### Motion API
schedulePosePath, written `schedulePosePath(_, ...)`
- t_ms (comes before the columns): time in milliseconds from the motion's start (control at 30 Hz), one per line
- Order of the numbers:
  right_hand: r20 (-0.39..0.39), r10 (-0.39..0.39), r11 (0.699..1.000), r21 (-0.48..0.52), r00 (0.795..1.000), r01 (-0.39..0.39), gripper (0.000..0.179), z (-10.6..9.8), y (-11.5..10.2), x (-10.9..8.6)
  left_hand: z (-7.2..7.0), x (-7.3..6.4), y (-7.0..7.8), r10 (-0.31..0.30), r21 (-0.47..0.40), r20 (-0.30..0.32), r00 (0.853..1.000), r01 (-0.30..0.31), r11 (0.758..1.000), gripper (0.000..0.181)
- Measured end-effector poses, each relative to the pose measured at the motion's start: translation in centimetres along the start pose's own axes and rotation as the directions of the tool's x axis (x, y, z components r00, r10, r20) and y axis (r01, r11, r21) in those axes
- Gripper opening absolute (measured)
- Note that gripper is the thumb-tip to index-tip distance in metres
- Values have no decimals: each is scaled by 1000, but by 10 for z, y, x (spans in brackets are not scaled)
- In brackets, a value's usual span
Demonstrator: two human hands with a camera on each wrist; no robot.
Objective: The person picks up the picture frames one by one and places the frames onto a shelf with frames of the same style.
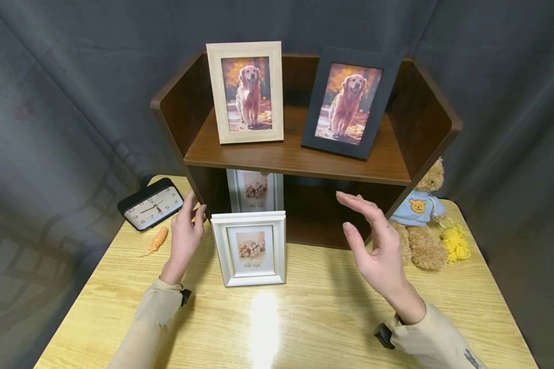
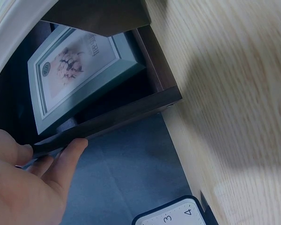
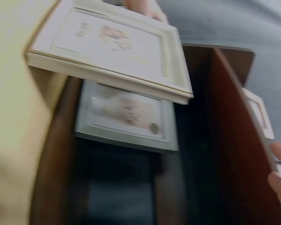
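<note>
Pale sleeves (image 1: 436,341) at the lower edge, reaching above the wooden surface (image 1: 328,333). Holds the right hand (image 1: 376,246) raised before the brown shelf (image 1: 295,154), thumb and fingers apart. Between the hands, standing on the surface, a white frame (image 1: 254,251). With the left hand (image 1: 185,236), pinches the left side panel (image 1: 189,107) of that shelf, set toward the back of the surface. Near that hand, an orange carrot-like piece (image 1: 159,239) and a clock (image 1: 152,207); right of the shelf, a blue-clad teddy bear (image 1: 417,207) and yellow yarn (image 1: 455,243). Inside the lower compartment (image 1: 320,210), a grey-green frame (image 1: 256,192); on the board (image 1: 258,158) above, a cream frame (image 1: 249,92) and a black frame (image 1: 348,105), both showing a dog. Farthest, grey curtain (image 1: 97,92).
</note>
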State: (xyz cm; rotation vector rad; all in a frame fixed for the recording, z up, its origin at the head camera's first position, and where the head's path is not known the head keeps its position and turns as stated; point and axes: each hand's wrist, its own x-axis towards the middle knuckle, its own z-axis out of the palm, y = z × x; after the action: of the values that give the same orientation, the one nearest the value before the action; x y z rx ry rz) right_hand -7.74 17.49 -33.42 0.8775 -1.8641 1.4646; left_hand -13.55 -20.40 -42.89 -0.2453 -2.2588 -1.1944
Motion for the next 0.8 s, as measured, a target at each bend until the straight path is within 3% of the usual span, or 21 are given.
schedulePosePath(367,130,99,995,-29,986,-96,41,21,30,-45,-1,0,0,-19,0,8,1000,19,1000,51)
schedulePosePath(567,234,238,971,-22,942,-240,71,33,38,-64,0,0,0,-22,-11,10,1000,22,1000,52)
schedulePosePath(800,315,309,939,46,897,-340,73,44,49,-80,0,0,0,-19,-15,4,1000,19,1000,52)
